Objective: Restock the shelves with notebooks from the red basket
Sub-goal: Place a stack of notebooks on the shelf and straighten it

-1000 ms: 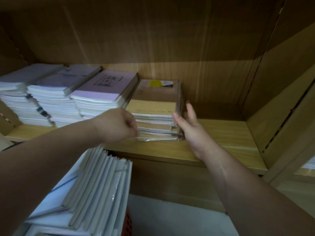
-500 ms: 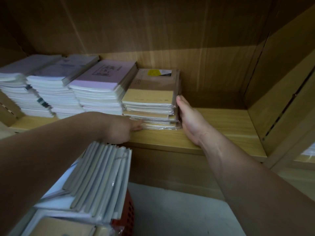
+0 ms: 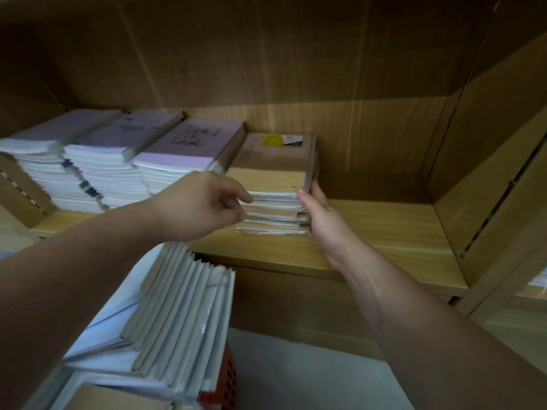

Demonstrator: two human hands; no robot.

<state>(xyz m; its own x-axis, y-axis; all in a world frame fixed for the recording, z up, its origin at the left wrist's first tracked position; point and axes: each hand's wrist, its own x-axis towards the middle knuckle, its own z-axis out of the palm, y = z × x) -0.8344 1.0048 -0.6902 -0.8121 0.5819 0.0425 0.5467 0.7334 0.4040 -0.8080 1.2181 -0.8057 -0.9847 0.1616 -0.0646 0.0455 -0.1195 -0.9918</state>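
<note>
A stack of brown-covered notebooks in clear wrap point(image 3: 275, 179) lies on the wooden shelf point(image 3: 384, 232), right of the other piles. My left hand point(image 3: 204, 202) touches the stack's front left edge with its fingertips. My right hand point(image 3: 318, 211) lies flat against the stack's right side, fingers straight. At the lower left, the red basket point(image 3: 225, 377) holds several pale notebooks point(image 3: 177, 315) standing on edge, and only its red corner shows.
Three taller stacks of white and lilac notebooks point(image 3: 118, 164) fill the shelf's left half. The shelf's right half is bare wood up to the side panel point(image 3: 488, 173). A pale floor point(image 3: 296, 377) shows below the shelf.
My left hand has risen from the shelf's front edge to the middle of the brown stack's front. My right hand stays against the stack's right side. The view has tilted slightly.
</note>
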